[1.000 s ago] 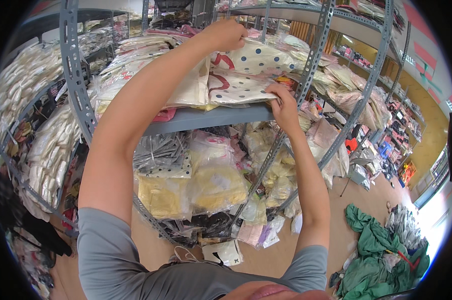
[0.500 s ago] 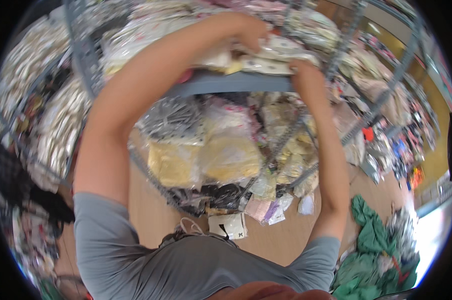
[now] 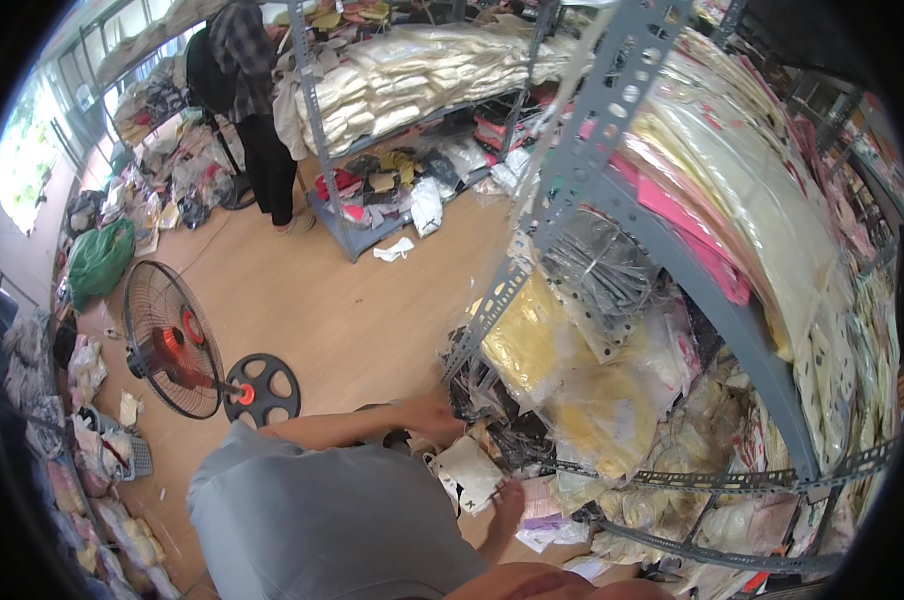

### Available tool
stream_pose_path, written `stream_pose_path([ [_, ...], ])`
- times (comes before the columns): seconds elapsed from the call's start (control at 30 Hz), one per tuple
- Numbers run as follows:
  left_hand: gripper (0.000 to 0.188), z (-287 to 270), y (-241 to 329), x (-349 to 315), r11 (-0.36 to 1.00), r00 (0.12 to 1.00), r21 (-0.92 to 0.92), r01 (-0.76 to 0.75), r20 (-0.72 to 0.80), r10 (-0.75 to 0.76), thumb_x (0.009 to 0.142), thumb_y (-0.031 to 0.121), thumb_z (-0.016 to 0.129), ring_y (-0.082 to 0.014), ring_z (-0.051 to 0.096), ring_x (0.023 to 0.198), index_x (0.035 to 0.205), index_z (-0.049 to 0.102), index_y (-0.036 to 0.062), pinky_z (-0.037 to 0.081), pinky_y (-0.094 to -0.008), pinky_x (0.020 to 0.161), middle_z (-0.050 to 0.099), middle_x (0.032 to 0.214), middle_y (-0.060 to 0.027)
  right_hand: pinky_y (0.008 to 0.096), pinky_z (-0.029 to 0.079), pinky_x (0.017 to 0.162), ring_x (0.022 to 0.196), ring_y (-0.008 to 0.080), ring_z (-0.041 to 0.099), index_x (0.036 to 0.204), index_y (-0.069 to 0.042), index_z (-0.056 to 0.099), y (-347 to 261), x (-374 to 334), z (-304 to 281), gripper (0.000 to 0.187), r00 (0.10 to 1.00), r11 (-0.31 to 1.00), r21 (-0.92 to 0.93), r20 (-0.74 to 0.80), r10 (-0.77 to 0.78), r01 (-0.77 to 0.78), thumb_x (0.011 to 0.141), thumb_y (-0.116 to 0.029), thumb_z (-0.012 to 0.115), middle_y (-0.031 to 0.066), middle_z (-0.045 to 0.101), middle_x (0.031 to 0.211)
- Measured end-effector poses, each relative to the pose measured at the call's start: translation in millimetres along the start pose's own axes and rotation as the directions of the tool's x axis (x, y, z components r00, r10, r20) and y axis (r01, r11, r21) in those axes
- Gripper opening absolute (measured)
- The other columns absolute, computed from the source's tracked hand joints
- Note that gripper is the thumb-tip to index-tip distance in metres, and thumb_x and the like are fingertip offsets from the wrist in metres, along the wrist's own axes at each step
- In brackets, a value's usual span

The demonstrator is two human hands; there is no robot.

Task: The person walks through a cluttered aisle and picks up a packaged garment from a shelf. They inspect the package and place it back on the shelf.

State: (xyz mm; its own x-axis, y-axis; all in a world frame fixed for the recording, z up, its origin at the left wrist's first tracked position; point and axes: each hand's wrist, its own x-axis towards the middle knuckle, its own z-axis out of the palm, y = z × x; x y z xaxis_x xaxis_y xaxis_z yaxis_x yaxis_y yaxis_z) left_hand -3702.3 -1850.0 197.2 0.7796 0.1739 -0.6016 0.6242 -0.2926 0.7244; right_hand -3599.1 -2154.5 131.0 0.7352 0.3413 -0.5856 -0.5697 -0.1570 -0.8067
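Down low beside the metal shelf rack, my left hand [image 3: 434, 420] reaches in from the left, next to black plastic-wrapped packages [image 3: 517, 440]. Its fingers are smeared, and I see nothing clearly held. A white bag [image 3: 467, 472] with black print lies just below it, near the floor. My right hand [image 3: 507, 508] is at the right edge of that bag, fingers stretched and apart; whether they touch it I cannot tell. Beyond lie yellow bagged garments [image 3: 522, 340] and a dark grey bagged bundle [image 3: 600, 262] on the lower shelf.
The grey perforated rack [image 3: 612, 120] rises close on the right, its upper shelf stacked with bagged clothes [image 3: 742, 190]. A floor fan [image 3: 177, 345] stands to the left. Another person [image 3: 257, 120] stands at far left by a shelf of white packages [image 3: 422, 85]. A green sack [image 3: 102, 260] lies by the wall.
My view has turned and my body has bent down. Both hands have left the bagged clothes on the upper shelf and come down around the white bag near the floor.
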Motion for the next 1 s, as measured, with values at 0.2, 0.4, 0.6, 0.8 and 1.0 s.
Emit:
stream_pose_path([
  [0.2, 0.066, 36, -316, 65, 0.980, 0.949, 0.116, 0.160, 0.255, -0.185, 0.088, 0.063, 0.049, -0.0294, 0.056, 0.121, 0.126, 0.064, 0.0107, 0.039, -0.0397, 0.105, 0.060, 0.130, -0.0177, 0.0306, 0.050, 0.063, 0.076, 0.0176, 0.062, 0.116, -0.003, 0.062, 179, 25, -17, 0.038, 0.929, 0.886, -0.335, 0.072, 0.364, -0.321, 0.092, -0.032, 0.064, 0.0071, 0.065, 0.093],
  [0.4, 0.074, 33, -332, 58, 0.952, 0.842, -0.009, 0.307, 0.469, -0.267, 0.089, 0.066, 0.045, -0.0306, 0.046, 0.128, 0.133, 0.058, 0.0070, 0.034, -0.0416, 0.108, 0.053, 0.137, -0.0185, 0.0320, 0.052, 0.061, 0.069, 0.0170, 0.062, 0.093, -0.006, 0.068, 239, 11, -63, 0.017, 0.944, 0.912, -0.291, 0.076, 0.322, -0.288, 0.085, -0.021, 0.065, 0.0061, 0.067, 0.083],
  [0.6, 0.083, -32, -362, 62, 0.805, 0.658, 0.063, 0.589, 0.541, -0.524, 0.090, 0.073, 0.038, -0.0318, 0.035, 0.139, 0.143, 0.047, 0.0090, 0.039, -0.0480, 0.106, 0.043, 0.148, -0.0164, 0.0290, 0.051, 0.064, 0.075, 0.0163, 0.067, 0.104, -0.001, 0.069, 191, 33, 54, 0.038, 0.928, 0.930, -0.297, -0.357, 0.104, -0.218, 0.090, -0.036, 0.065, 0.0088, 0.070, 0.089],
  [0.8, 0.087, -70, -365, 47, 0.846, 0.798, 0.239, 0.477, 0.286, -0.530, 0.088, 0.074, 0.040, -0.0353, 0.051, 0.126, 0.139, 0.050, 0.0048, 0.041, -0.0599, 0.098, 0.054, 0.137, -0.0178, 0.0374, 0.053, 0.082, 0.092, 0.0299, 0.070, 0.103, -0.002, 0.071, 205, -18, 104, 0.048, 0.860, 0.870, -0.394, -0.507, 0.063, -0.296, 0.084, -0.047, 0.067, 0.0170, 0.072, 0.096],
  [1.0, 0.072, -94, -355, 71, 0.902, 0.868, -0.026, 0.430, 0.286, -0.405, 0.092, 0.064, 0.047, -0.0281, 0.058, 0.114, 0.132, 0.053, 0.0048, 0.045, -0.0506, 0.094, 0.059, 0.129, -0.0139, 0.0325, 0.044, 0.049, 0.060, 0.0143, 0.058, 0.088, -0.004, 0.070, 292, -94, 81, 0.040, 0.720, 0.786, -0.217, -0.589, 0.367, -0.579, 0.088, -0.043, 0.064, 0.0066, 0.066, 0.074],
])
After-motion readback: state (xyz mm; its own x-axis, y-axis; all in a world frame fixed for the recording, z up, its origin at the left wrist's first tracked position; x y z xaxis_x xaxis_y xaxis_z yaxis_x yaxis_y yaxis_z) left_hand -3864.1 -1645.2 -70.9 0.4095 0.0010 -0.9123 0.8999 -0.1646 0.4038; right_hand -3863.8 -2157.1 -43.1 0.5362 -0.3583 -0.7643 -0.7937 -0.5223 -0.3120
